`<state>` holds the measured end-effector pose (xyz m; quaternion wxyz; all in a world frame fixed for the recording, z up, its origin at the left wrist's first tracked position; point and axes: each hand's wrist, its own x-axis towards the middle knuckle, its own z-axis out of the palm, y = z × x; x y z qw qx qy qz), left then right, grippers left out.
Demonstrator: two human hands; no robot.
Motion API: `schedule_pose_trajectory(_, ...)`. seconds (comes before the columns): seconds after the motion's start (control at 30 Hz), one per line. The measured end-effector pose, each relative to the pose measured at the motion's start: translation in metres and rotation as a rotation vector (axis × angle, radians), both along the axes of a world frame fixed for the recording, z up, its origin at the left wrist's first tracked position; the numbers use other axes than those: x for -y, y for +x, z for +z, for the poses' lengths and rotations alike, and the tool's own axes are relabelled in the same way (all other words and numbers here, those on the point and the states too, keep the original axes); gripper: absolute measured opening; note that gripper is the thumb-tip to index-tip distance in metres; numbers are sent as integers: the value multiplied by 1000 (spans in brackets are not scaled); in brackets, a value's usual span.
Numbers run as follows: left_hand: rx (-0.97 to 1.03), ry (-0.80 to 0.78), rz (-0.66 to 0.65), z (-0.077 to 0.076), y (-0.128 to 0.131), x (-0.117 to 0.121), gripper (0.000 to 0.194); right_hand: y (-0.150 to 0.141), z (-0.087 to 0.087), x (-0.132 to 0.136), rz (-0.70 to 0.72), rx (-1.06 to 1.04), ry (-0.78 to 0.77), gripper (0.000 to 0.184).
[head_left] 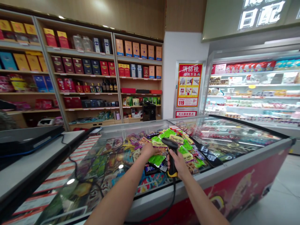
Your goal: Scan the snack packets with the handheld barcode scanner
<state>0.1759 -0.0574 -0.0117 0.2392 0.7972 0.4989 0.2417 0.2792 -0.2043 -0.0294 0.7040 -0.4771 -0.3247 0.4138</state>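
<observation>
A black barcode scanner point(172, 156) with a yellow base is upright in my right hand point(179, 164). My fingers are wrapped round its handle, and its head points toward the left. To the left of it, my left hand point(149, 150) is bent over the pile of packets, its fingers partly hidden by the hand. It seems closed on the edge of a green snack packet point(157, 160). More bright green snack packets point(168, 133) with pale yellow labels lie heaped round both hands on the freezer's glass top.
The chest freezer point(236, 175) has a glass lid, with packaged goods visible beneath. A black cable point(173, 193) hangs from the scanner. At left stands a counter point(44, 150) with a dark device. Behind are shelves of boxes point(84, 66), a red sign point(189, 85) and a lit refrigerated display point(253, 86).
</observation>
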Motion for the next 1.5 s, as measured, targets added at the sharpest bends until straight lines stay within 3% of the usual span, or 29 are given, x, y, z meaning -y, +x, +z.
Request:
schedule_pose_trajectory(0.1,137,25,31,7,1,-2,26,5,8,0,3,1,12,50)
schedule_pose_trajectory(0.23,458,41,110,19,-7,-27,22,18,50,-17,-18,24,143,48)
schedule_pose_trajectory(0.33,730,5,190,15,-18,-52,20,23,85,-41,-113,58,306,46)
schedule_pose_trajectory(0.4,875,-5,228,7,-26,-66,23,19,93,-59,-94,112,361,45)
schedule_pose_trajectory(0.47,986,-7,218,-1,-34,-78,28,11,88,-75,-14,120,316,46)
schedule_pose_trajectory(0.6,1118,-18,138,-10,-52,-100,39,-9,62,-102,216,204,97,47)
schedule_pose_trajectory(0.8,1138,-2,137,-16,-74,-123,38,-14,41,-114,315,234,-11,43)
schedule_pose_trajectory(0.93,1054,35,144,-25,-70,-120,33,-3,43,-97,316,275,-96,39)
schedule_pose_trajectory(1.07,1056,79,103,-25,-54,-110,39,1,54,-83,286,291,-154,35)
schedule_pose_trajectory(1.23,1102,65,67,-21,-42,-105,45,1,60,-83,285,304,-204,33)
schedule_pose_trajectory(1.5,1122,-33,30,-18,-46,-100,52,0,55,-84,294,335,-180,38)
